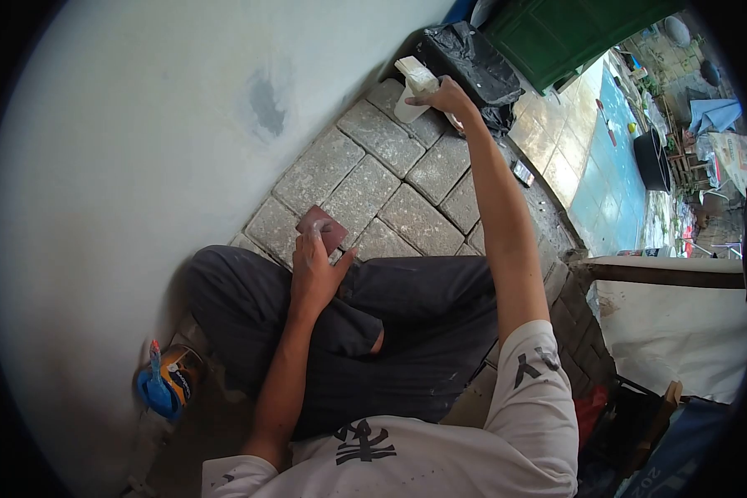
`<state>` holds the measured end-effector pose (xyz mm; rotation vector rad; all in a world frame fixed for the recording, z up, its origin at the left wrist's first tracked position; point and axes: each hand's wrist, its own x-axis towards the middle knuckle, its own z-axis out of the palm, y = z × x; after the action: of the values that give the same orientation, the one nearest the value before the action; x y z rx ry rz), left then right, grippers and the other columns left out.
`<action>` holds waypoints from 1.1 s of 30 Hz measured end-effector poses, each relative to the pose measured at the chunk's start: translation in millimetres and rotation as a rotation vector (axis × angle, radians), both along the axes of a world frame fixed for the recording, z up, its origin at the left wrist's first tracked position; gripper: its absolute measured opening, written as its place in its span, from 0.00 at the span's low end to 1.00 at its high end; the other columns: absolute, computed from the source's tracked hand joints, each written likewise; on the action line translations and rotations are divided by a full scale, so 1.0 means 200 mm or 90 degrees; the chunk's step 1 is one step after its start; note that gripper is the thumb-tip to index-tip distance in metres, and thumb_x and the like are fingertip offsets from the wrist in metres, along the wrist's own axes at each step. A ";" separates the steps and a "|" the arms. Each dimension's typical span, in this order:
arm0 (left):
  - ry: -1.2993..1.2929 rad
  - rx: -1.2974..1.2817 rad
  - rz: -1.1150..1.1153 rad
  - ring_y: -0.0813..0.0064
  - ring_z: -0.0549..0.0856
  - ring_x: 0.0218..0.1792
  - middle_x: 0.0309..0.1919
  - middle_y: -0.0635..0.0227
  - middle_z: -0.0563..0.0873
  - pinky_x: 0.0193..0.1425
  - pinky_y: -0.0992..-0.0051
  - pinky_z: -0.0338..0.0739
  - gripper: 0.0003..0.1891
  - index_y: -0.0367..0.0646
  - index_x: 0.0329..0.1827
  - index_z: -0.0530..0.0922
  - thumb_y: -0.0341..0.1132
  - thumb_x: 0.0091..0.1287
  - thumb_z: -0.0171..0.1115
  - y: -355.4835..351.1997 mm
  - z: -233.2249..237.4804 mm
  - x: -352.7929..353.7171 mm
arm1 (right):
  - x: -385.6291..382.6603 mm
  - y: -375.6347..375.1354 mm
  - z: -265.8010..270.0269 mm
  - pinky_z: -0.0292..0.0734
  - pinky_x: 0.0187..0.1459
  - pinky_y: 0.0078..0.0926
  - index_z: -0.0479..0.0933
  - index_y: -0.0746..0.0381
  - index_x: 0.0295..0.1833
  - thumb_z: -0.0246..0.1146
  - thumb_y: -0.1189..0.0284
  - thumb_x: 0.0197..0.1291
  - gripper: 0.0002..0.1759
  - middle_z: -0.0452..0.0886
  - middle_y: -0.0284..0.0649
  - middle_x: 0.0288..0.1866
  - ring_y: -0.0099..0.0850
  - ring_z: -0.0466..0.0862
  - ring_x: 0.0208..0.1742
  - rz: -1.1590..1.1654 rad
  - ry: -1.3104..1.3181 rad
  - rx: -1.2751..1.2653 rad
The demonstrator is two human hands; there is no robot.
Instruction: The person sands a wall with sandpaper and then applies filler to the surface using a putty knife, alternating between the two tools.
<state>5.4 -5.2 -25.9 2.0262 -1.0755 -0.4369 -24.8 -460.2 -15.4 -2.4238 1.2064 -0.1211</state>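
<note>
My left hand (pixel 313 264) is low over the paving by my knee, its fingers laid over a reddish-brown piece of sandpaper (pixel 328 228). The thumb stands out to the side, and pale dust marks the fingers. My right arm reaches far forward. At its end my right hand (pixel 450 98) is closed at a white plastic container (pixel 408 108) beside the wall. A cream-coloured, flat-ended piece (pixel 417 73) sticks up at the container's top, right at the fingers. What exactly the right fingers grip is partly hidden.
A pale wall (pixel 166 149) with a grey patch (pixel 266 104) rises at left. Black plastic covers a box (pixel 469 58) near the green door (pixel 573 33). A phone (pixel 523 173) lies on the pavers (pixel 361 191). A blue-and-orange can (pixel 173 382) stands near my left elbow.
</note>
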 end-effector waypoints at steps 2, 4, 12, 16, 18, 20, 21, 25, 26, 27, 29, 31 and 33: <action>0.006 0.000 0.000 0.48 0.78 0.59 0.57 0.51 0.80 0.63 0.56 0.74 0.34 0.34 0.66 0.69 0.42 0.63 0.75 0.00 0.00 0.00 | -0.01 0.00 -0.01 0.79 0.62 0.41 0.71 0.81 0.60 0.83 0.33 0.25 0.68 0.82 0.62 0.56 0.49 0.83 0.61 0.001 -0.006 -0.004; 0.004 0.000 0.000 0.49 0.78 0.59 0.57 0.51 0.80 0.63 0.56 0.73 0.34 0.34 0.66 0.69 0.42 0.62 0.75 0.00 -0.01 0.00 | 0.00 0.00 0.00 0.79 0.62 0.41 0.71 0.81 0.60 0.83 0.33 0.25 0.68 0.82 0.62 0.56 0.50 0.84 0.61 0.003 -0.012 -0.007; 0.013 -0.012 0.007 0.49 0.78 0.58 0.56 0.51 0.80 0.63 0.55 0.73 0.34 0.35 0.66 0.69 0.42 0.62 0.76 0.00 0.02 -0.01 | -0.02 0.05 0.04 0.72 0.71 0.42 0.63 0.81 0.72 0.83 0.33 0.25 0.78 0.72 0.65 0.70 0.52 0.75 0.72 -0.007 -0.016 -0.008; -0.001 -0.018 0.004 0.49 0.78 0.58 0.56 0.52 0.80 0.63 0.55 0.74 0.34 0.36 0.65 0.69 0.41 0.62 0.76 0.00 0.01 -0.01 | -0.01 0.05 0.06 0.70 0.73 0.42 0.60 0.81 0.74 0.82 0.32 0.26 0.79 0.70 0.66 0.72 0.53 0.73 0.73 -0.006 -0.006 -0.003; 0.001 -0.015 0.004 0.49 0.78 0.58 0.56 0.52 0.80 0.62 0.55 0.74 0.34 0.36 0.65 0.69 0.41 0.61 0.76 0.00 0.01 -0.01 | -0.02 0.06 0.08 0.67 0.75 0.42 0.57 0.81 0.75 0.80 0.30 0.29 0.80 0.68 0.68 0.74 0.53 0.71 0.75 -0.011 -0.016 0.000; -0.008 -0.042 0.001 0.49 0.78 0.58 0.56 0.53 0.80 0.62 0.55 0.74 0.33 0.36 0.64 0.69 0.40 0.61 0.77 0.00 0.00 0.00 | -0.06 0.09 0.12 0.70 0.72 0.41 0.56 0.83 0.75 0.80 0.33 0.32 0.78 0.71 0.68 0.69 0.54 0.74 0.72 -0.008 -0.031 -0.018; -0.009 -0.041 0.005 0.49 0.78 0.58 0.56 0.53 0.80 0.62 0.55 0.74 0.33 0.36 0.64 0.69 0.40 0.61 0.77 0.00 -0.01 0.00 | -0.09 0.13 0.15 0.72 0.70 0.41 0.55 0.84 0.75 0.81 0.36 0.35 0.76 0.75 0.68 0.65 0.54 0.77 0.69 -0.004 -0.045 -0.038; -0.013 -0.034 0.012 0.51 0.80 0.60 0.57 0.53 0.82 0.65 0.59 0.75 0.35 0.37 0.66 0.68 0.37 0.60 0.78 0.00 -0.01 0.00 | -0.24 0.47 0.31 0.76 0.65 0.44 0.48 0.79 0.79 0.78 0.53 0.53 0.64 0.77 0.69 0.63 0.56 0.81 0.64 0.018 -0.138 -0.211; -0.018 -0.035 0.009 0.51 0.80 0.60 0.56 0.53 0.82 0.65 0.59 0.75 0.35 0.37 0.66 0.68 0.36 0.60 0.78 0.01 -0.01 0.00 | -0.27 0.59 0.32 0.76 0.65 0.44 0.48 0.79 0.79 0.78 0.53 0.53 0.64 0.77 0.69 0.63 0.56 0.81 0.64 0.020 -0.138 -0.209; -0.021 -0.035 0.010 0.51 0.80 0.60 0.56 0.53 0.82 0.65 0.59 0.75 0.35 0.37 0.66 0.68 0.36 0.60 0.78 0.01 -0.02 0.00 | -0.30 0.69 0.33 0.77 0.63 0.44 0.50 0.76 0.80 0.76 0.56 0.57 0.59 0.77 0.67 0.63 0.55 0.82 0.62 0.007 -0.221 -0.181; -0.035 -0.045 0.028 0.52 0.80 0.60 0.57 0.53 0.82 0.65 0.58 0.75 0.34 0.37 0.66 0.69 0.37 0.61 0.77 0.01 -0.07 -0.01 | -0.33 0.84 0.30 0.79 0.60 0.42 0.61 0.71 0.76 0.73 0.62 0.62 0.44 0.81 0.62 0.60 0.51 0.85 0.58 0.014 -0.302 -0.091; -0.037 -0.045 0.027 0.52 0.80 0.60 0.57 0.53 0.82 0.65 0.58 0.75 0.33 0.38 0.66 0.69 0.37 0.61 0.77 0.01 -0.06 -0.01 | -0.36 0.96 0.17 0.81 0.54 0.40 0.78 0.69 0.63 0.71 0.64 0.65 0.26 0.87 0.56 0.50 0.46 0.88 0.50 0.056 -0.310 0.002; -0.039 -0.047 0.025 0.52 0.80 0.60 0.57 0.53 0.82 0.66 0.58 0.75 0.33 0.38 0.66 0.69 0.37 0.62 0.76 0.01 -0.05 -0.01 | -0.37 1.10 0.07 0.81 0.47 0.37 0.87 0.68 0.48 0.71 0.62 0.65 0.18 0.89 0.51 0.38 0.40 0.90 0.41 0.045 -0.296 0.091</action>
<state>3.3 -3.5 -36.1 2.0036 -1.0707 -0.3117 -99.8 -239.5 -1.1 -2.1473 0.8851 -0.5252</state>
